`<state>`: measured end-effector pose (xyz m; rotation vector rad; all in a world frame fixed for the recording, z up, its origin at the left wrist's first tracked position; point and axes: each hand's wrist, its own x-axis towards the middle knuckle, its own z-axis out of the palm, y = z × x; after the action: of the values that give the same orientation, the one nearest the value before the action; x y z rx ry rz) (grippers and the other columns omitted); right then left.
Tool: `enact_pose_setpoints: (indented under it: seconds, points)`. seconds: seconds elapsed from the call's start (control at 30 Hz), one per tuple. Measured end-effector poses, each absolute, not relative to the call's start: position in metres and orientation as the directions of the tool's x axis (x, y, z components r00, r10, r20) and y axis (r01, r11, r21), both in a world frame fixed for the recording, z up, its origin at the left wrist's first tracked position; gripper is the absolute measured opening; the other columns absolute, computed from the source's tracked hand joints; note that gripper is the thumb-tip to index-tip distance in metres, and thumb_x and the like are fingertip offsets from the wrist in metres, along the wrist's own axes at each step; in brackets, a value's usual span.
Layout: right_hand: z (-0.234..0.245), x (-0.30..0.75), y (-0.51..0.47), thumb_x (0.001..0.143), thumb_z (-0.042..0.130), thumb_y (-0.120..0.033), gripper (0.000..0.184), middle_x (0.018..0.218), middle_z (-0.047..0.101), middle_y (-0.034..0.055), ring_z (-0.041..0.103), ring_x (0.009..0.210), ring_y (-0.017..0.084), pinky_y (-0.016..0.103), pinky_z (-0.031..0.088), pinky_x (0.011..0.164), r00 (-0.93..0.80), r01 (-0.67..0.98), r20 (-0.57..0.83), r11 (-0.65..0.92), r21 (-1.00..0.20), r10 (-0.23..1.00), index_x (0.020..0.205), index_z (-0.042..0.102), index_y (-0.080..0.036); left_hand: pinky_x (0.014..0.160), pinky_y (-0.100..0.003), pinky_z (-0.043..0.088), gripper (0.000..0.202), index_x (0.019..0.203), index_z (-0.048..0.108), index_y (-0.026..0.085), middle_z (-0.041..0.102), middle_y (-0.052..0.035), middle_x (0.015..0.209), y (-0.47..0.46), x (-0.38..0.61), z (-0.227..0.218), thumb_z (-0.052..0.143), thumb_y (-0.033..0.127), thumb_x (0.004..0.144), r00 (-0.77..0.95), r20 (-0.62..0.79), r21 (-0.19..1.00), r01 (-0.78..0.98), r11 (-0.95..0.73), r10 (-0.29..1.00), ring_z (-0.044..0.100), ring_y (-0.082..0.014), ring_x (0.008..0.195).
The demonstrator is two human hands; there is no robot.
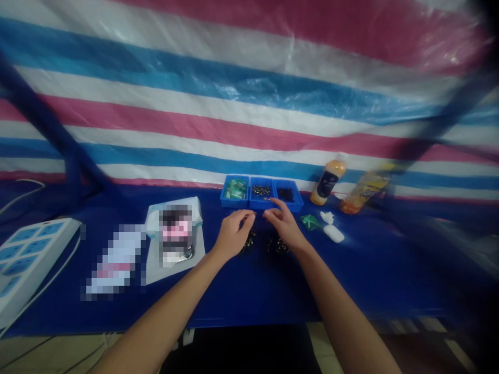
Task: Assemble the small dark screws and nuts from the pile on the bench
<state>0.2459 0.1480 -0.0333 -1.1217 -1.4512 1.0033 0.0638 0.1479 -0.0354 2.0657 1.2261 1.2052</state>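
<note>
Both my hands hover over a blue table (241, 291), just in front of three small blue bins (260, 193). My left hand (233, 234) is curled, its fingertips pinched together; what it holds is too small to name. My right hand (284, 223) has its fingers bent and drawn together near the middle bin; anything in them is hidden. Two small heaps of dark metal parts (268, 244) lie on the table under and between my hands. The left bin holds green pieces, the middle one dark small parts, the right one black parts.
A white power strip (27, 259) sits at the left edge with a cable. White packets (175, 234) lie left of my hands. A green piece (310, 222), a white case (334, 234) and two bottles (329, 182) stand right. A striped tarp hangs behind.
</note>
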Motion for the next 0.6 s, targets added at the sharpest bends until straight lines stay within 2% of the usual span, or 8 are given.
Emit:
enact_pose_setpoints:
  seconds: [0.07,0.1,0.2,0.27,0.37,0.43,0.6]
  points:
    - [-0.034,0.247,0.149,0.083,0.061,-0.05,0.053,0.086,0.064,0.001,0.058,0.08,0.016,0.029,0.044,0.077,-0.046,0.226,0.213,0.218,-0.949,0.976,0.126,0.048,-0.021,0.083,-0.031,0.048,0.027,0.099,0.067,0.02,0.07,-0.0032,0.098,0.15,0.062,-0.036,0.045,0.036,0.097,0.189,0.457,0.716,0.502,-0.486,0.869,0.064,-0.0188,0.091]
    - [-0.035,0.248,0.149,0.084,0.06,-0.049,0.051,0.085,0.064,0.0009,0.058,0.079,0.016,0.031,0.043,0.078,-0.036,0.328,0.207,0.207,-0.922,0.978,0.125,0.05,-0.022,0.083,-0.032,0.047,0.026,0.097,0.067,0.02,0.07,-0.0031,0.096,0.151,0.062,-0.037,0.046,0.035,0.097,0.181,0.458,0.706,0.521,-0.48,0.87,0.063,-0.0188,0.089]
    - [-0.037,0.255,0.145,0.086,0.056,-0.04,0.026,0.085,0.065,0.0012,0.057,0.085,0.019,0.038,0.036,0.085,-0.029,0.677,0.195,0.163,-0.718,0.98,0.107,0.064,-0.025,0.083,-0.033,0.047,0.021,0.096,0.067,0.021,0.069,-0.0028,0.094,0.154,0.06,-0.041,0.048,0.029,0.094,0.193,0.439,0.662,0.591,-0.461,0.877,0.062,-0.0197,0.089]
    - [-0.038,0.26,0.141,0.084,0.057,-0.032,0.018,0.089,0.066,0.0019,0.054,0.093,0.023,0.041,0.032,0.087,-0.075,0.82,0.173,0.159,-0.55,0.982,0.096,0.07,-0.028,0.085,-0.036,0.046,0.018,0.097,0.068,0.022,0.068,-0.0025,0.094,0.155,0.06,-0.044,0.051,0.025,0.092,0.229,0.405,0.624,0.638,-0.451,0.885,0.061,-0.0211,0.091]
    - [-0.037,0.267,0.138,0.08,0.058,-0.028,0.022,0.099,0.065,0.0015,0.05,0.098,0.025,0.042,0.029,0.086,-0.16,0.89,0.119,0.195,-0.413,0.98,0.095,0.073,-0.035,0.087,-0.039,0.046,0.017,0.098,0.068,0.023,0.067,-0.0031,0.098,0.155,0.061,-0.049,0.053,0.025,0.09,0.288,0.356,0.587,0.672,-0.452,0.889,0.059,-0.0232,0.095]
    - [-0.037,0.271,0.139,0.08,0.06,-0.029,0.022,0.103,0.064,0.0013,0.048,0.098,0.025,0.042,0.028,0.086,-0.186,0.897,0.103,0.211,-0.389,0.977,0.095,0.074,-0.037,0.089,-0.04,0.046,0.018,0.099,0.068,0.023,0.067,-0.004,0.1,0.156,0.061,-0.051,0.053,0.026,0.09,0.307,0.342,0.578,0.677,-0.456,0.888,0.059,-0.0239,0.096]
    - [-0.04,0.274,0.142,0.083,0.063,-0.032,0.014,0.103,0.064,0.0039,0.047,0.099,0.025,0.043,0.027,0.086,-0.207,0.898,0.112,0.234,-0.372,0.972,0.088,0.076,-0.033,0.09,-0.044,0.044,0.021,0.105,0.067,0.025,0.065,-0.0045,0.107,0.153,0.062,-0.052,0.053,0.032,0.091,0.37,0.285,0.559,0.685,-0.467,0.884,0.057,-0.026,0.102]
